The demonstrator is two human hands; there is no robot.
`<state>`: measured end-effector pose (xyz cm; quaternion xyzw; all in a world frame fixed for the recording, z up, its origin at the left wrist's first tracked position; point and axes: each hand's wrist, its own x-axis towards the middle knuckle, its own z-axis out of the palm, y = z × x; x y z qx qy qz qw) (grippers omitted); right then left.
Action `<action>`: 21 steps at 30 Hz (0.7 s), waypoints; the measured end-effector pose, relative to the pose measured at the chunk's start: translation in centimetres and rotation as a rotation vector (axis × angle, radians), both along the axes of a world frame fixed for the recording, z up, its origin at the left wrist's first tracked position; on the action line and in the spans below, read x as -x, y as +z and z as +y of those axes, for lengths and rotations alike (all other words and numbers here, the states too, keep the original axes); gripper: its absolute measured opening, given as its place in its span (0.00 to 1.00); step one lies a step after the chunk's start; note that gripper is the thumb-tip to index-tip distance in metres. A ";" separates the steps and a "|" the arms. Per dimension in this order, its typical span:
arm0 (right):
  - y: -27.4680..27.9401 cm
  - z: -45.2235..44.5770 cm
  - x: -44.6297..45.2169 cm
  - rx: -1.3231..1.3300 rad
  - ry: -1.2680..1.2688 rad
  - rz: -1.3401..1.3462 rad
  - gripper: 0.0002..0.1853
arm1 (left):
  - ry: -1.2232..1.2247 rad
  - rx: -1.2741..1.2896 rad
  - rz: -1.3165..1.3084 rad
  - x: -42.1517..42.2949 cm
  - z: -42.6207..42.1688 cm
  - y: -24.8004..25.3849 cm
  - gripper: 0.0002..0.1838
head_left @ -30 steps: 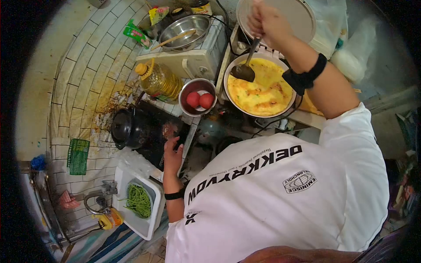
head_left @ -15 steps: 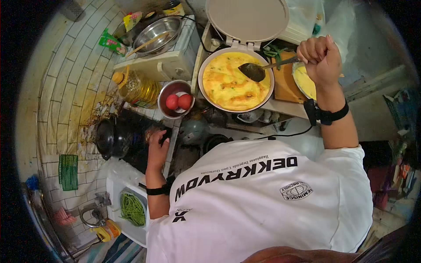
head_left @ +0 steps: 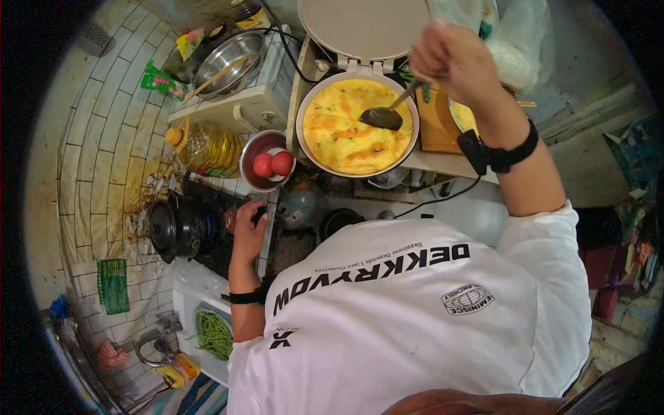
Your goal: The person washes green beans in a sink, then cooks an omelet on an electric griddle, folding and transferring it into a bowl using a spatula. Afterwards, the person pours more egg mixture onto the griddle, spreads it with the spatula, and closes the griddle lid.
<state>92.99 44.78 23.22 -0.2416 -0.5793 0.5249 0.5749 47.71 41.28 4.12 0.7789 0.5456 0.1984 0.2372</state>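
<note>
The yellow, round, flat egg-like cake (head_left: 330, 142) lies in the beige, round, shallow electric pan (head_left: 300, 131), covering nearly all of its base. Its surface is moist and glossy in parts, uneven, marked with orange-brown patches and small green flecks; the edge appears whole. The pan's beige, round, flat lid (head_left: 363, 29) stands raised on its hinge. The right hand (head_left: 453, 61) is above the pan's far right side, its fingers closed around the handle of the dark metal ladle (head_left: 382, 119); the bowl of this utensil is over the right-hand part of the cake, and contact cannot be confirmed. The left hand (head_left: 247, 223) is at the edge of the black, flat-topped stove (head_left: 218, 202), fingers partly bent, thumb and forefinger slightly apart beside a small, black, rounded part (head_left: 259, 216); whether they grip it cannot be told.
</note>
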 end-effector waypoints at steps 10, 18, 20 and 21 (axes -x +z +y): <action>0.9 6.6 2.4 0.148 -0.406 -0.031 0.23 | 0.065 0.008 -0.064 0.0 -1.0 -0.5 0.18; -0.4 2.3 -2.8 0.210 -0.650 0.183 0.24 | 0.126 0.012 -0.096 1.2 -1.7 -1.3 0.18; -0.3 1.3 -2.1 0.234 -0.611 0.258 0.24 | 0.130 0.036 -0.100 1.4 -1.5 -1.7 0.18; -0.1 0.9 -1.5 0.189 -0.550 0.242 0.24 | 0.138 0.039 -0.106 1.2 -1.4 -1.5 0.18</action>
